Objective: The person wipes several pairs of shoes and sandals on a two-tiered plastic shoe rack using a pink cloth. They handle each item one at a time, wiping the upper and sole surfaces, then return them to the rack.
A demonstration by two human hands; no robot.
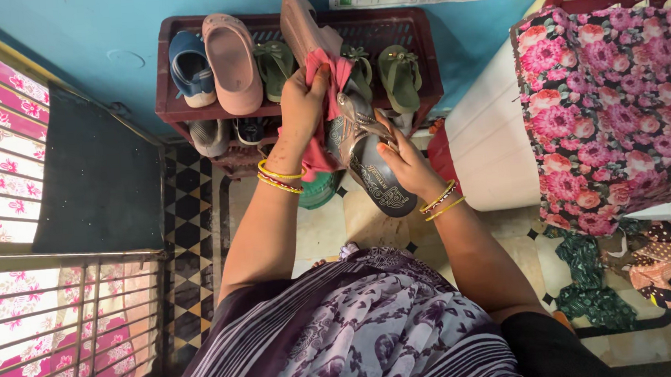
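Observation:
My left hand grips a pink cloth and presses it against a dark sandal with a decorated strap. Around the sandal's side my right hand is closed, holding it up in front of the shoe rack. Both wrists wear yellow bangles. The sandal's sole faces the camera and its heel points down.
A maroon shoe rack against the blue wall holds a blue shoe, a pink clog, green sandals and more pairs below. A floral-covered white appliance stands right. A barred gate is left. Clothes lie on the floor.

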